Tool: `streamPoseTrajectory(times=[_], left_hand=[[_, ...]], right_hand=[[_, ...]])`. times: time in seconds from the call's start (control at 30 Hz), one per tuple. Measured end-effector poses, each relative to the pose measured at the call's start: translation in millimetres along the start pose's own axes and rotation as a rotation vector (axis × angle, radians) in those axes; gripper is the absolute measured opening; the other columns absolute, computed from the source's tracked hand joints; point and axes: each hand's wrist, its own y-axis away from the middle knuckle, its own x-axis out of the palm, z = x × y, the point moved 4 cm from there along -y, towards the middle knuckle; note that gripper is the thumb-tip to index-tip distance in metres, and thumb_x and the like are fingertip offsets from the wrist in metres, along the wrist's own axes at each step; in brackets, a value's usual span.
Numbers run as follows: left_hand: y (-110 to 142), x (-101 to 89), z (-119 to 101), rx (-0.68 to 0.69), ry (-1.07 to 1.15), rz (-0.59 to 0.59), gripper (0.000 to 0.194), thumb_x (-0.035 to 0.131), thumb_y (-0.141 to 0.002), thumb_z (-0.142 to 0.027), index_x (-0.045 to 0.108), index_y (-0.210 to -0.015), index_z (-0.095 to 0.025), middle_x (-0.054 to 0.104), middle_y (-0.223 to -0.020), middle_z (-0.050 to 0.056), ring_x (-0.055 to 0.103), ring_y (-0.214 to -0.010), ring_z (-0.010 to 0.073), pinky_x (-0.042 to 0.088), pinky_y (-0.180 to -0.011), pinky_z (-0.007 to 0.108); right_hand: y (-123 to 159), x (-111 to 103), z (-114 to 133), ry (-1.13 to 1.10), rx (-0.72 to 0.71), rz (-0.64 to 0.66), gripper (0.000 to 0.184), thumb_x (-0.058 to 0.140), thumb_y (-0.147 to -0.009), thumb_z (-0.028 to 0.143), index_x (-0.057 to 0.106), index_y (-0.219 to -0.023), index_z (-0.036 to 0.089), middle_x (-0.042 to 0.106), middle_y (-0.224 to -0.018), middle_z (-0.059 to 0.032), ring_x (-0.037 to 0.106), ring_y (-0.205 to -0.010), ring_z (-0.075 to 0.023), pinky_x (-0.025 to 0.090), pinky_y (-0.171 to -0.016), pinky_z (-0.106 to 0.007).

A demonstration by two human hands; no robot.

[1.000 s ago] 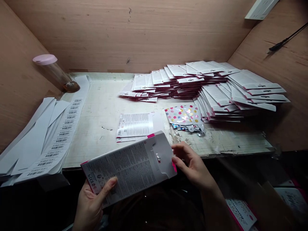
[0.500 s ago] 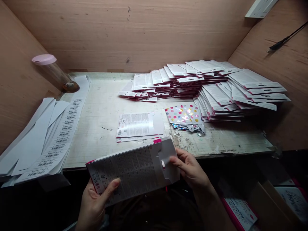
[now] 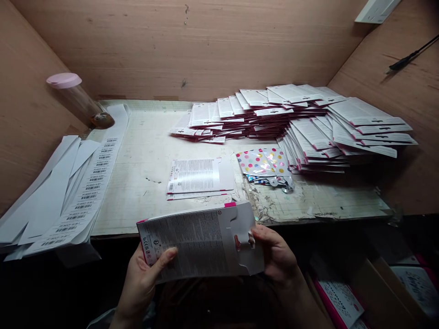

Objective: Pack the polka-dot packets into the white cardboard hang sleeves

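A flat white cardboard package (image 3: 192, 244) with pink edges and printed text is held in front of the table edge. My left hand (image 3: 146, 274) grips its left end, thumb on the printed face and the other fingers hidden behind. At the right end, my right hand (image 3: 276, 253) pinches the hanger flap by its cut-out hole, where a fingertip shows through. Just beyond, two similar flat packages (image 3: 197, 176) lie on the table. Beside them rests a polka-dot plastic packet (image 3: 262, 162) with shiny foil pieces under it.
Many white packages (image 3: 240, 109) are piled in overlapping rows at the back and right. Barcode label sheets (image 3: 89, 185) lie on the left, near a pink-lidded bottle (image 3: 98, 109) leaning by the wall. Below the table at right stands a cardboard box (image 3: 380, 292).
The package has shifted slightly right and down with both hands. My right thumb has moved off the flap's face, and the right fingers now work at the hole from the edge.
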Motion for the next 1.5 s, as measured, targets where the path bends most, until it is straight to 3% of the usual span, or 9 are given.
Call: streamPoseTrajectory(times=[0.2,0.43,0.57,0.77,1.03,1.17,1.3,1.4,1.5], left_hand=[[-3.1,-8.8,4.6,-0.080,0.043,0.053,0.073,0.088,-0.054,-0.035,0.060,-0.117,-0.014,0.075,-0.080,0.004,0.071,-0.076,0.0229,0.058,-0.065,0.025],[0.4,-13.3,6.7,-0.034,0.071,-0.006,0.063,0.089,-0.054,-0.027,0.062,-0.109,-0.014,0.075,-0.079,0.003,0.072,-0.080,0.0239,0.060,-0.069,0.025],[5.2,-13.2,8.4,-0.040,0.055,-0.025,0.060,0.089,-0.056,-0.028,0.062,-0.108,-0.014,0.075,-0.081,0.003,0.073,-0.078,0.0230,0.060,-0.069,0.025],[5.9,-7.5,9.6,-0.161,0.106,-0.019,0.070,0.089,-0.055,-0.033,0.059,-0.116,-0.015,0.076,-0.089,0.005,0.073,-0.081,0.0255,0.062,-0.067,0.029],[-3.6,-7.7,18.7,-0.226,0.179,-0.035,0.069,0.090,-0.052,-0.033,0.061,-0.112,-0.014,0.076,-0.090,0.005,0.072,-0.085,0.0273,0.061,-0.069,0.032],[-10.8,-21.4,22.1,-0.199,0.198,-0.062,0.066,0.090,-0.053,-0.032,0.062,-0.110,-0.016,0.075,-0.086,0.002,0.072,-0.082,0.0241,0.061,-0.070,0.031],[-11.2,-30.9,19.5,-0.177,0.187,-0.072,0.065,0.090,-0.054,-0.031,0.063,-0.111,-0.017,0.075,-0.083,0.000,0.072,-0.077,0.0201,0.060,-0.066,0.025],[-9.3,-33.0,16.0,-0.125,0.157,-0.069,0.065,0.089,-0.055,-0.031,0.063,-0.112,-0.017,0.075,-0.084,0.000,0.072,-0.080,0.0206,0.059,-0.068,0.024],[-7.7,-33.4,14.8,-0.073,0.115,-0.073,0.067,0.090,-0.052,-0.029,0.064,-0.113,-0.016,0.075,-0.083,0.000,0.072,-0.082,0.0215,0.059,-0.071,0.023]], right_hand=[[5.8,1.4,13.7,0.423,-0.218,-0.010,0.038,0.071,-0.080,0.042,0.058,-0.110,0.022,0.064,-0.090,-0.0028,0.061,-0.085,-0.0207,0.049,-0.074,-0.030],[6.2,8.6,24.4,1.310,-0.996,-0.541,0.016,0.060,-0.087,0.024,0.049,-0.098,0.021,0.050,-0.085,-0.0040,0.049,-0.076,-0.0194,0.043,-0.067,-0.033],[-2.7,23.3,19.8,1.736,-1.072,-0.540,0.009,0.047,-0.090,0.011,0.049,-0.086,0.019,0.049,-0.074,-0.0046,0.046,-0.070,-0.0201,0.038,-0.063,-0.033],[-6.9,16.0,30.1,1.604,-1.271,-0.218,0.015,0.043,-0.088,0.007,0.049,-0.088,0.020,0.048,-0.072,-0.0017,0.044,-0.065,-0.0174,0.038,-0.059,-0.030],[28.2,-5.6,39.6,0.933,-1.036,0.009,0.016,0.049,-0.089,0.008,0.053,-0.095,0.022,0.051,-0.075,-0.0004,0.049,-0.069,-0.0161,0.043,-0.065,-0.033],[38.7,-17.7,42.0,1.140,-0.860,0.025,0.009,0.065,-0.085,0.013,0.061,-0.081,0.020,0.054,-0.067,0.0006,0.050,-0.064,-0.0139,0.039,-0.060,-0.028],[30.7,-30.6,43.4,1.235,-0.601,-0.022,0.025,0.071,-0.083,0.031,0.058,-0.065,0.019,0.053,-0.062,0.0017,0.049,-0.058,-0.0120,0.037,-0.054,-0.026],[21.8,-23.8,42.7,1.052,-0.503,-0.007,0.010,0.063,-0.089,0.031,0.064,-0.089,0.021,0.061,-0.079,-0.0011,0.058,-0.072,-0.0136,0.045,-0.064,-0.025],[9.7,-10.3,38.7,0.781,-0.477,-0.036,0.031,0.061,-0.091,0.030,0.056,-0.121,0.025,0.063,-0.103,-0.0043,0.062,-0.091,-0.0166,0.050,-0.080,-0.029]])
